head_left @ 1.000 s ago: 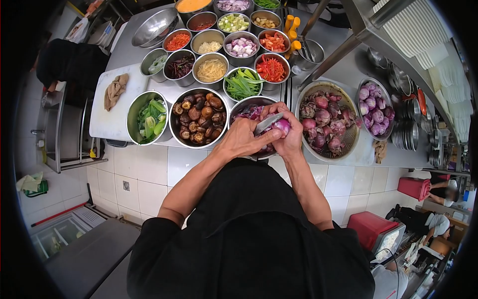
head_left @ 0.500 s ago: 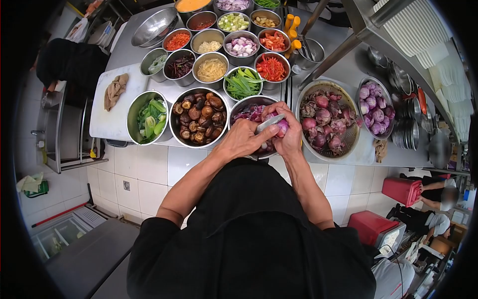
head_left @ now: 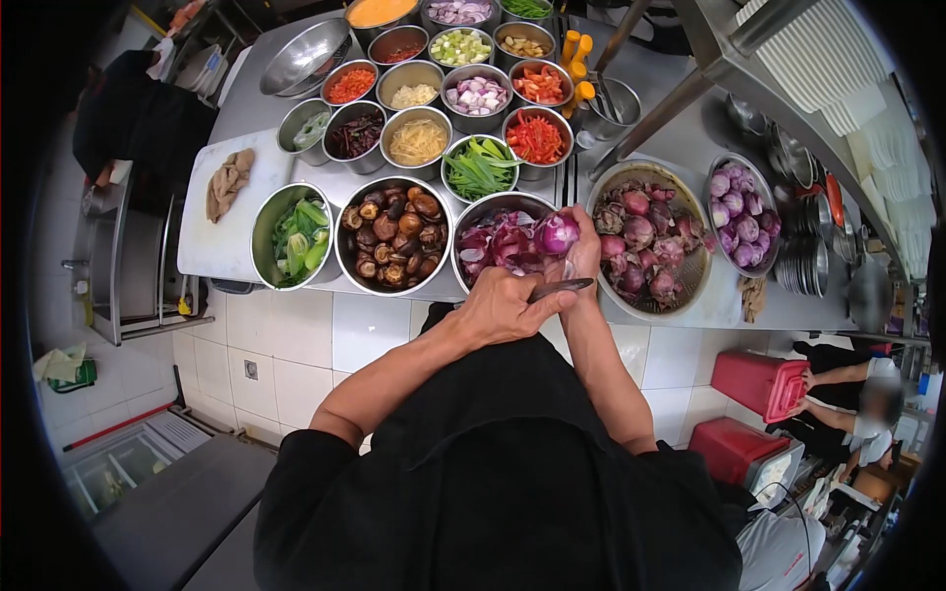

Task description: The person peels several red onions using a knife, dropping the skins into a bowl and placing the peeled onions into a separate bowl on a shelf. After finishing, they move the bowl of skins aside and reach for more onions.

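Note:
My left hand [head_left: 505,307] is closed round a small knife, its dark blade [head_left: 564,289] pointing right across my right wrist. In my right hand [head_left: 583,248] is a peeled, shiny purple onion [head_left: 556,233], held over the right side of a steel pot [head_left: 459,223]. Loose purple onion skins [head_left: 501,239] fill much of that pot. Right beside my right hand stands a perforated steel colander [head_left: 698,202] of unpeeled red onions [head_left: 639,232]. Farther right, a steel bowl [head_left: 717,169] holds peeled purple onions [head_left: 746,219].
Left of the pot are containers of brown mushrooms [head_left: 392,234] and leafy greens [head_left: 300,234]. Several steel pots of cut vegetables stand behind. A white cutting board [head_left: 266,167] carries a brown cloth [head_left: 230,185]. At lower right a person handles a red bin [head_left: 764,382].
My left hand and the knife have dropped lower, away from the onion. My right hand has turned, exposing the onion above the pot. The person's red bin has shifted left.

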Tool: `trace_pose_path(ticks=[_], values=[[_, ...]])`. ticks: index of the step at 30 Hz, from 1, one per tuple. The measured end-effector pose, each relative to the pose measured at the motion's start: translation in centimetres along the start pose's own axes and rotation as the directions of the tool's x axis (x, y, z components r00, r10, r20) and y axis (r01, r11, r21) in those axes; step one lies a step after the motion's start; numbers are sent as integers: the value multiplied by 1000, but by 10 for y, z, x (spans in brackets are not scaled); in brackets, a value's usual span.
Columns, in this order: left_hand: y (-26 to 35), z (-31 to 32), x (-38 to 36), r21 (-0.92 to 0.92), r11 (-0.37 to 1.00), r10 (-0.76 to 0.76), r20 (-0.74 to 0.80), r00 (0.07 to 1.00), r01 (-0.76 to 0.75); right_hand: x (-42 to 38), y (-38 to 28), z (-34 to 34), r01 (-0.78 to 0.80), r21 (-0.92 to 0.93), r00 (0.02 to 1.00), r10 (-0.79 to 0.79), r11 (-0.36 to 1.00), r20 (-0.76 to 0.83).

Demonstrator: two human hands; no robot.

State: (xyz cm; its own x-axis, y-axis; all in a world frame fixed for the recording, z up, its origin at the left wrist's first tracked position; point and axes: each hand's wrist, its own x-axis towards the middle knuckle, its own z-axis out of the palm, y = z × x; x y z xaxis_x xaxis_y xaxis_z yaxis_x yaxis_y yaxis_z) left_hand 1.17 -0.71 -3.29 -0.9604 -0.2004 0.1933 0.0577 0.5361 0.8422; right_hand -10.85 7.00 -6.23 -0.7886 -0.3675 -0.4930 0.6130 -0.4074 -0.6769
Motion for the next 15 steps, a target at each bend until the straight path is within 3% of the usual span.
trace_pose_path(ticks=[3, 6, 9, 10, 15], values=[[3, -7, 0, -33, 998, -46, -42, 998, 45, -4, -8, -1, -55, 35, 998, 54, 998, 19], [-9, -7, -2, 8, 983, -181, -155, 971, 185, -4, -15, -6, -81, 127, 994, 71, 989, 88], [-10, -20, 7, 293, 885, -338, -130, 932, 362, -12, -34, -13, -145, 248, 984, 113, 958, 137], [-14, -21, 10, 385, 832, -379, -130, 916, 399, -11, -38, -18, -123, 257, 987, 91, 958, 133], [-20, -25, 14, 428, 764, -467, -150, 871, 483, -10, -72, -50, 136, 179, 988, -145, 975, 42]])
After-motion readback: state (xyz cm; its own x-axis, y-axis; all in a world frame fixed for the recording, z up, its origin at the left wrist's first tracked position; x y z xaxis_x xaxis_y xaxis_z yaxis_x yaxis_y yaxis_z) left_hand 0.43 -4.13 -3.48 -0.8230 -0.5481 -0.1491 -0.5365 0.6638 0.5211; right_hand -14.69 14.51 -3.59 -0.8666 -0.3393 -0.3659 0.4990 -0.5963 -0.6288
